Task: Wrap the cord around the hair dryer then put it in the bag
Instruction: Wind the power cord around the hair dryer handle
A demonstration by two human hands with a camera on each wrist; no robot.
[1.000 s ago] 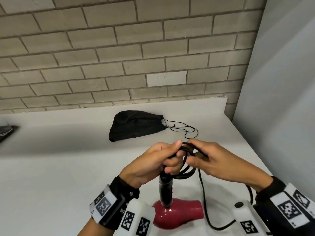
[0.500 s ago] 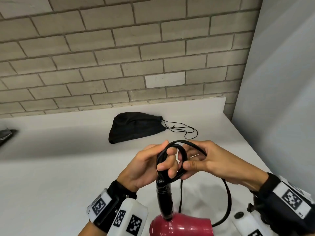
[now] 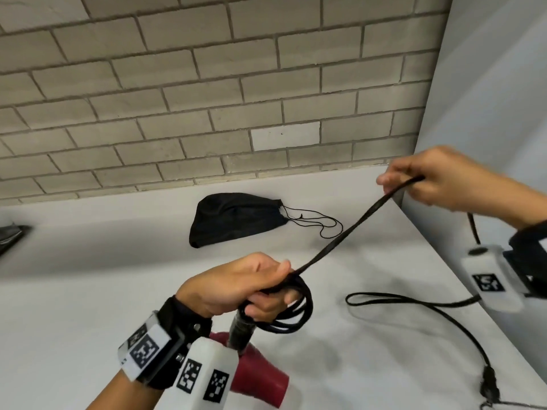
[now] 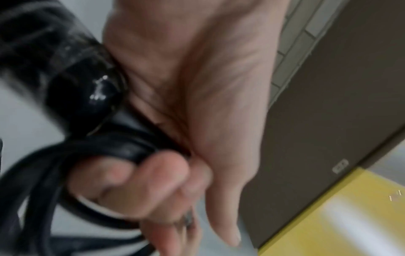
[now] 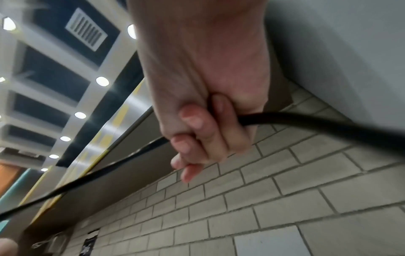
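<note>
My left hand (image 3: 260,287) (image 4: 166,173) grips the black handle (image 3: 240,332) (image 4: 72,74) of the red hair dryer (image 3: 257,377), fingers curled over several coils of black cord (image 3: 296,318) (image 4: 43,173) at the handle's end. From there the cord (image 3: 349,232) runs taut up to my right hand (image 3: 414,180) (image 5: 197,136), which grips it near the right wall. Beyond that hand the cord (image 3: 414,301) drops to the table and loops to its plug (image 3: 490,383) at the right front edge. The black drawstring bag (image 3: 233,218) lies flat behind the hands.
A white table (image 3: 88,291) runs back to a grey brick wall (image 3: 207,99); a pale panel (image 3: 488,113) bounds the right side. The bag's thin drawstrings (image 3: 319,221) trail to its right. A dark object (image 3: 11,235) shows at the left edge.
My right hand has left the coil and moved up and to the right, pulling a length of cord taut. The left hand keeps its hold on handle and coils.
</note>
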